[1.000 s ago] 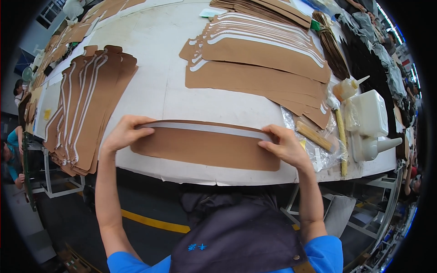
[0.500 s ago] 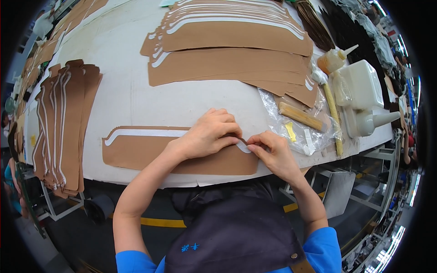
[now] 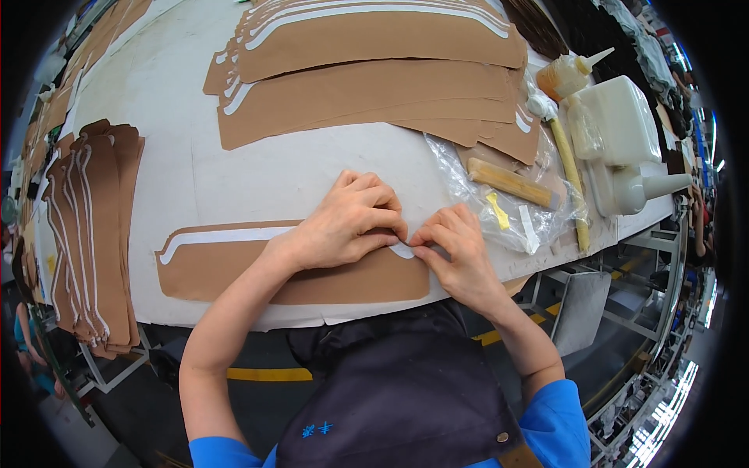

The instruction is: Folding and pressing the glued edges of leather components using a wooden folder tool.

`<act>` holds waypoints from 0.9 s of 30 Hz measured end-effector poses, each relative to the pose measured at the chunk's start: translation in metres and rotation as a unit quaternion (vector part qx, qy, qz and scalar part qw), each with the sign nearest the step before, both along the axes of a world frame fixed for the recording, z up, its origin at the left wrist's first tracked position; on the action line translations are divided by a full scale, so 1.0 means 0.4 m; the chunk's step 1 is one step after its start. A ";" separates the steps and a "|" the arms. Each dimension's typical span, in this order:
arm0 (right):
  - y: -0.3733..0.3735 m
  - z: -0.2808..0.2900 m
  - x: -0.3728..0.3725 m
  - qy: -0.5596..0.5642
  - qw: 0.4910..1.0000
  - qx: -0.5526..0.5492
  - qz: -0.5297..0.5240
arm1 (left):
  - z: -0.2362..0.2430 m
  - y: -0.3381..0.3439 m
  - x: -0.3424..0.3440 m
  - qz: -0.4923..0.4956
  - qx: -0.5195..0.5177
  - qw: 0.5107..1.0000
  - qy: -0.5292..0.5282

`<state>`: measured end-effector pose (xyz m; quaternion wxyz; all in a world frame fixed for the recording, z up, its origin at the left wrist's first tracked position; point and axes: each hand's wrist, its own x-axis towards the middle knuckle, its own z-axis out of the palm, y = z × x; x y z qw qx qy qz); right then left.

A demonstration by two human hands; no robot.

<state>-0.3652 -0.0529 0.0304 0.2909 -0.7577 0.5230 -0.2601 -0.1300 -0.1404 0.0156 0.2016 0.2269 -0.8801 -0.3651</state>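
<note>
A flat brown panel (image 3: 218,269) with a white strip (image 3: 218,234) along its far edge lies crosswise near the table's front edge. My left hand (image 3: 351,214) rests over the panel's right portion, fingers bent, thumb and fingertips pinched on the far edge beside the strip's curved end. Just to its right, my right hand (image 3: 449,246) has thumb and index finger pinched on that edge at the right end. The exact fold under the fingertips is partly hidden.
Stacked brown panels (image 3: 374,93) lie behind and more (image 3: 117,234) at left. At right are a plastic bag (image 3: 445,171), wooden block (image 3: 507,181), yellow stick (image 3: 579,226), glue bottle (image 3: 563,76) and white containers (image 3: 620,125). A co-worker (image 3: 27,343) is at far left.
My hands moved from the panel's two ends to close together at its right end, the left travelling rightward. The panel shifted left in the picture and now lies more open along the strip.
</note>
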 end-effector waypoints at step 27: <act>0.009 -0.019 -0.017 0.218 0.885 -0.339 0.231 | 0.001 -0.039 0.017 -0.093 0.019 0.995 0.019</act>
